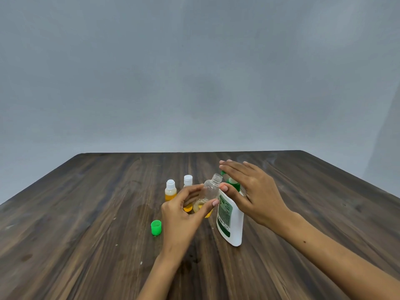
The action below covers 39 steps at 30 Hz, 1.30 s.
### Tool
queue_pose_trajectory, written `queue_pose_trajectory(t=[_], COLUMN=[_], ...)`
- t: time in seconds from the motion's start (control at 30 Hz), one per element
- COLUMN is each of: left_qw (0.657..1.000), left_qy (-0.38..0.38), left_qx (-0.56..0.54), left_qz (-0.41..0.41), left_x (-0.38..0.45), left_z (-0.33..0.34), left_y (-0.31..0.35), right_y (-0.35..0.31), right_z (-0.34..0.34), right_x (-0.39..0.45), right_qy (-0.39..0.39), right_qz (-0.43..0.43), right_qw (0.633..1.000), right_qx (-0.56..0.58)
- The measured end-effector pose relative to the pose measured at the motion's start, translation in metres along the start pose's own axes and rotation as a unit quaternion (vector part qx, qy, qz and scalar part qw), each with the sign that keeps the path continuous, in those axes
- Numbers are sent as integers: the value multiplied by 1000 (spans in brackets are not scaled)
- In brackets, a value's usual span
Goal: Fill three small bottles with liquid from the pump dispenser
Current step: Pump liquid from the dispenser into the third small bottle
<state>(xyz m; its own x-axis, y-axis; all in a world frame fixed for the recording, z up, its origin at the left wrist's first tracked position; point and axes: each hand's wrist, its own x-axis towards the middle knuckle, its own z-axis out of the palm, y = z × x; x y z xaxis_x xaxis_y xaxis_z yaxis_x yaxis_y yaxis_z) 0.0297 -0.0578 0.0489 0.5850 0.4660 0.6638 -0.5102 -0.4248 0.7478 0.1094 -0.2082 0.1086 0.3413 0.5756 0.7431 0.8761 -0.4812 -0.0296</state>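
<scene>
Pump dispenser, a white bottle with a green label, stands on the wooden table; the right hand lies flat on its green pump head with straight fingers. The left hand pinches an uncapped clear small bottle, tilted toward the nozzle (some yellow liquid is inside). Behind stand two white-capped bottles. A green cap lies near the left hand.

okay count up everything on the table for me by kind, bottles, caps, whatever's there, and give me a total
Small capped bottles: 2
Small open bottle, held in the left hand: 1
Pump dispenser, under the right hand: 1
Loose green cap: 1
Total: 5
</scene>
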Motion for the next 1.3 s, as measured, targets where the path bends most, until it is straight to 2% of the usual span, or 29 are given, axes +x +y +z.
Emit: queue_pose_trajectory(t=[0.2,1.3], left_qw=[1000,1000], left_qy=[-2,-10], left_qx=[4,-8], left_qz=[-4,2], left_x=[0,-1], left_z=[0,2], left_y=[-5,-3], right_y=[-3,-1], right_z=[2,1], right_x=[-2,-2], right_qy=[16,3], right_qz=[5,8], right_qw=[1000,1000], right_qx=[6,11])
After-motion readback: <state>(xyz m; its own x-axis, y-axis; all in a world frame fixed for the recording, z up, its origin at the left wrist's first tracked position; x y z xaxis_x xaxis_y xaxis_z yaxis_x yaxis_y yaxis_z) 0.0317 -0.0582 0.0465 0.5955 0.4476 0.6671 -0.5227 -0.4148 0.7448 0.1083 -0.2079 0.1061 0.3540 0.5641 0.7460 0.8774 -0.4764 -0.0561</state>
